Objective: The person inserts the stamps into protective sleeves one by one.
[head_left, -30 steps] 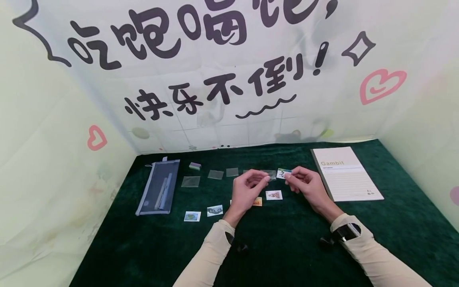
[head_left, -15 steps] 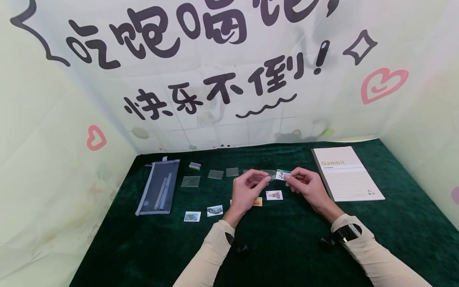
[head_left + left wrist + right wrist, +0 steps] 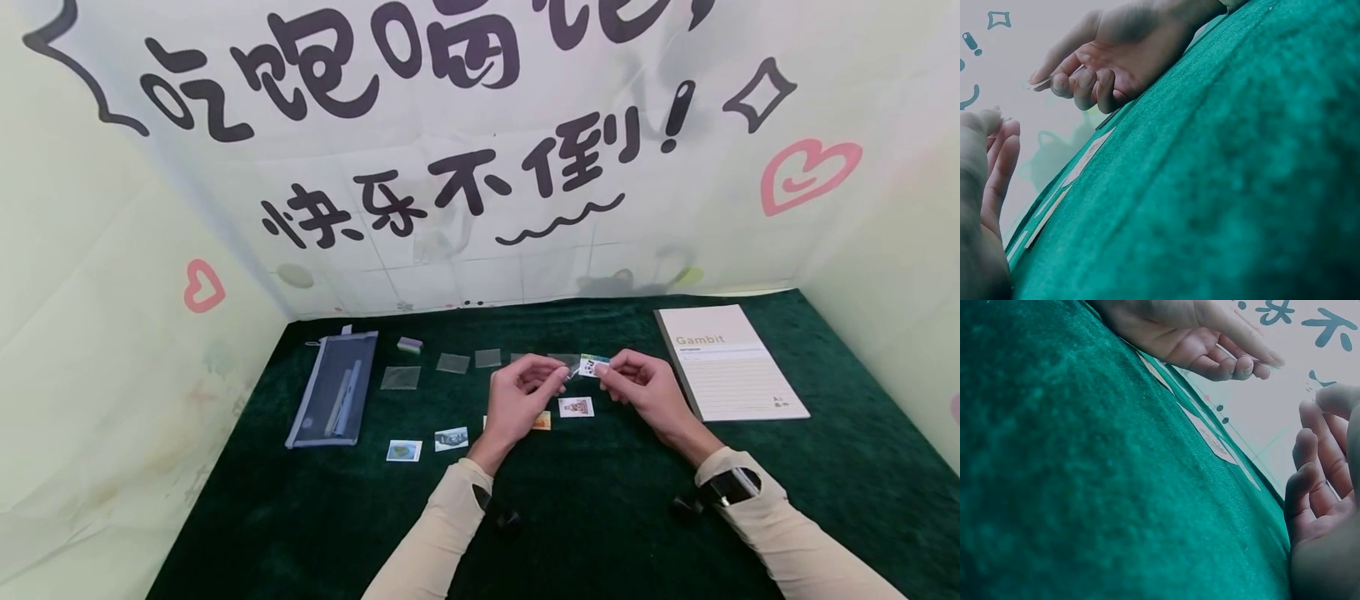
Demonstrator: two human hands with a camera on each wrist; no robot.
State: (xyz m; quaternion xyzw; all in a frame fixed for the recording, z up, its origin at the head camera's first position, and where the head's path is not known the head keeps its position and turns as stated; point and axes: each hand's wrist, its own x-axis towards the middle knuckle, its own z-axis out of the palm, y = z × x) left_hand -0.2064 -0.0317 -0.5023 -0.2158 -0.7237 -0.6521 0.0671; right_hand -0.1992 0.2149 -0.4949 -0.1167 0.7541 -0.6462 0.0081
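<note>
My left hand [image 3: 517,400] pinches a thin clear plastic sleeve [image 3: 573,372] between thumb and fingertips; the sleeve is hard to make out. Just to its right, my right hand [image 3: 643,392] pinches a small stamp-like picture card [image 3: 589,365] with a black-and-white figure and a green edge. The card's edge [image 3: 1039,83] shows thin in the left wrist view. Both hands are raised over the cloth, fingertips a short gap apart. Below them lie a card with a reddish figure [image 3: 576,407] and an orange card [image 3: 542,420], partly covered by the left hand.
More picture cards, one blue-green [image 3: 404,451] and one grey-blue [image 3: 452,439], lie front left. Behind them are clear sleeves [image 3: 401,377] and an eraser-like block [image 3: 410,345]. A zip pouch [image 3: 333,390] with pens lies left, a notebook [image 3: 731,362] right, on green cloth [image 3: 585,533].
Both hands stay nearly in place. The card in the right hand tilts slightly, and a shiny edge now shows at the left fingertips. The head view shifts a little.
</note>
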